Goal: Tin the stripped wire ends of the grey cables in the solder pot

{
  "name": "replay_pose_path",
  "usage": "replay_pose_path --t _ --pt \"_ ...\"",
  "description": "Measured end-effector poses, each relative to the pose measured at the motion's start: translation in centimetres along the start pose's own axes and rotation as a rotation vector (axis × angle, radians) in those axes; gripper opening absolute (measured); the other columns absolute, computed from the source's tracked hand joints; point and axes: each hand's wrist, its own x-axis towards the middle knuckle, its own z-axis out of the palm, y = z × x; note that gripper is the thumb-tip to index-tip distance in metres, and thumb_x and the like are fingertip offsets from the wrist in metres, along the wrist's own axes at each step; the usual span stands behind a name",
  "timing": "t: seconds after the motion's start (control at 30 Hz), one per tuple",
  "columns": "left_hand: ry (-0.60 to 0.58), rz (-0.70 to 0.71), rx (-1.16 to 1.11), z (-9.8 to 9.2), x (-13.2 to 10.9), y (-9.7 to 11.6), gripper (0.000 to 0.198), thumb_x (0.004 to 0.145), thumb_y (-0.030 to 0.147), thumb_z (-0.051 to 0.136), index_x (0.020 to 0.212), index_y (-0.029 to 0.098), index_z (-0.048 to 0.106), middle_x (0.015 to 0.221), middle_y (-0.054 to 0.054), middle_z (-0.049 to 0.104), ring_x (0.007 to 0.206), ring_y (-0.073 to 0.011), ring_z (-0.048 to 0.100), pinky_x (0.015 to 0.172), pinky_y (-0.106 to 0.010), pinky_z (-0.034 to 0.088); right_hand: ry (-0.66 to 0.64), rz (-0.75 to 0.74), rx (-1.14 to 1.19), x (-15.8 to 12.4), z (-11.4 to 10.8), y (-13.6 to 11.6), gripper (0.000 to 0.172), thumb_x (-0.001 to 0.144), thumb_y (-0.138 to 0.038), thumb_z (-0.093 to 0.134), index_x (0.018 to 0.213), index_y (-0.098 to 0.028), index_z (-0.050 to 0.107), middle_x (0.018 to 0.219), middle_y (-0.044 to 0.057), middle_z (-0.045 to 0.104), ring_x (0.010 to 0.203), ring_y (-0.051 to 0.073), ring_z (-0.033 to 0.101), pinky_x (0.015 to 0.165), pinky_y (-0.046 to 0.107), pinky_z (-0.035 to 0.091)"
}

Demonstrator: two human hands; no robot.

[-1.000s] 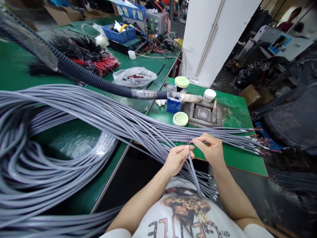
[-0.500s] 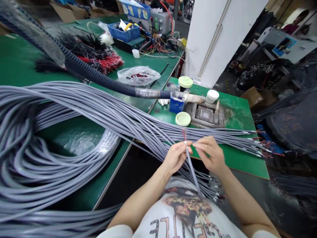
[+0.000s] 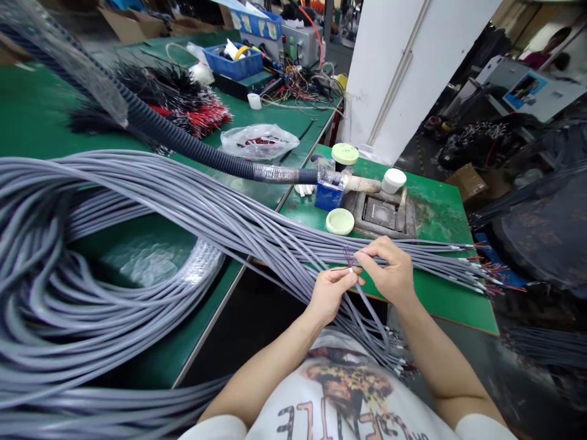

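Grey sheathed cable [image 3: 369,304], light and limp, best gripped just below its white band [image 3: 352,269], lies over the green worktop [image 3: 440,305], left hand [image 3: 330,296] and right hand [image 3: 387,269] with fingers clamped on it.

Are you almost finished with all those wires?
Not yet, it looks like. Done: many grey cable ends show bare coloured wires over the green bench. In hand: the left hand pinches one grey cable, the right hand its thin coloured wires. Left: the big grey cable loops.
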Motion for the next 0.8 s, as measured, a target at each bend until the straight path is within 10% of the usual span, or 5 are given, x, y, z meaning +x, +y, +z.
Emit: replay_pose_path --t 0.13,0.27,0.47,0.8 --pt "0.027 -0.012 -0.061 0.0 0.2 0.6 0.028 0.065 0.034 0.082 0.082 0.012 0.076 0.067 -0.004 0.071 0.065 -0.0104 0.06 0.072 -0.023 0.046 0.019 -0.1 0.018 -1.0 -0.9 1.2 0.011 0.083 -0.015 0.062 0.086 -0.023 0.069 0.08 0.002 0.068 0.078 0.017 0.061 0.076 0.035 0.049" --pt "0.036 -0.028 -0.148 -0.2 0.5 1.5 0.028 0.066 0.034 0.081 0.082 0.013 0.075 0.067 -0.003 0.069 0.063 -0.0092 0.06 0.068 -0.021 0.047 -0.146 -0.359 -0.067 -2.5 -1.5 3.0 0.039 0.084 -0.009 0.056 0.118 -0.028 0.064 0.111 0.007 0.067 0.102 0.022 0.06 0.088 0.043 0.05" --pt "-0.082 0.017 -0.055 0.0 0.7 2.5 0.03 0.077 0.042 0.07 0.088 0.014 0.073 0.071 -0.003 0.068 0.059 -0.0101 0.059 0.06 -0.023 0.048 -0.278 -0.55 -0.113 -2.9 -1.3 3.5 0.041 0.083 -0.019 0.064 0.122 -0.032 0.061 0.131 0.005 0.059 0.123 0.026 0.05 0.098 0.047 0.048" --pt "0.192 0.932 1.043 -3.9 2.0 3.7 0.019 0.087 0.025 0.059 0.102 0.021 0.07 0.092 -0.006 0.074 0.09 -0.0191 0.064 0.089 -0.039 0.046 0.151 -0.055 -0.038 5.3 -2.0 4.8 0.023 0.092 -0.034 0.05 0.094 -0.02 0.068 0.088 0.005 0.073 0.081 0.02 0.066 0.078 0.036 0.052"
